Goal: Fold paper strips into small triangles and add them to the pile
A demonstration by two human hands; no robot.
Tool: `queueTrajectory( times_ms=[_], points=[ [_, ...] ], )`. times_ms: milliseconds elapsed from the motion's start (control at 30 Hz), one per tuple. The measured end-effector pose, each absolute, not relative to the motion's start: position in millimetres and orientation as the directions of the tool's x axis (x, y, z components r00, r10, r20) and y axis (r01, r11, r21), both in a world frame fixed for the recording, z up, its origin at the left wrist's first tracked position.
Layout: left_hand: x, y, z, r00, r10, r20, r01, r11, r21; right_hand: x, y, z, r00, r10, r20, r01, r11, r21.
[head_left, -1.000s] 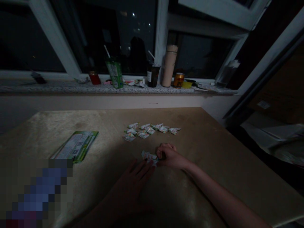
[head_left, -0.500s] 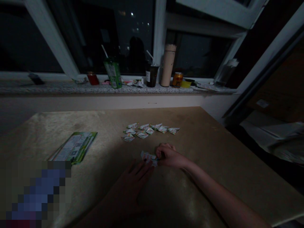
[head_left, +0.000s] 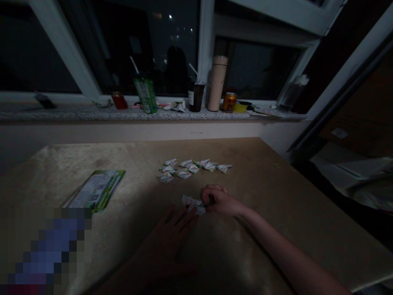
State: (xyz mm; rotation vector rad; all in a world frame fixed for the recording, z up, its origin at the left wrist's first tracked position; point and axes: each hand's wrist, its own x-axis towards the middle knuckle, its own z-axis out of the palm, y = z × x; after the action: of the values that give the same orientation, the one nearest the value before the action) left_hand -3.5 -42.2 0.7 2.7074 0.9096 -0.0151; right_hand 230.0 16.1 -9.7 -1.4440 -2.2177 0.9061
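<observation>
A small printed paper piece (head_left: 192,203) lies on the tan table (head_left: 276,196) in dim light. My right hand (head_left: 216,200) is closed with its fingertips pinching the paper's right end. My left hand (head_left: 175,229) lies flat in shadow with its fingers stretched out, the fingertips touching the paper's near edge. Just beyond, a cluster of several small folded paper pieces (head_left: 192,167) sits in the middle of the table.
A stack of green printed leaflets (head_left: 96,190) lies at the left. The window sill (head_left: 76,112) carries a green cup with a straw (head_left: 145,93), a dark cup (head_left: 196,96), a tall beige flask (head_left: 217,83) and cans (head_left: 230,102). The table's right edge drops to dark clutter.
Almost nothing has moved; both hands stay on the paper piece, with the view shifting very slightly.
</observation>
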Motion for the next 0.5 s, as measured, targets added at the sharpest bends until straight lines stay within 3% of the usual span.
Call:
queueTrajectory(
  times_ms=[500],
  points=[
    [-4.3, -41.9, 0.4, 0.798, 0.59, -0.126, 0.6, -0.754, 0.266, 238.4, 23.6, -13.1, -0.473, 0.88, -0.035, 0.634, 0.313, -0.707]
  ],
)
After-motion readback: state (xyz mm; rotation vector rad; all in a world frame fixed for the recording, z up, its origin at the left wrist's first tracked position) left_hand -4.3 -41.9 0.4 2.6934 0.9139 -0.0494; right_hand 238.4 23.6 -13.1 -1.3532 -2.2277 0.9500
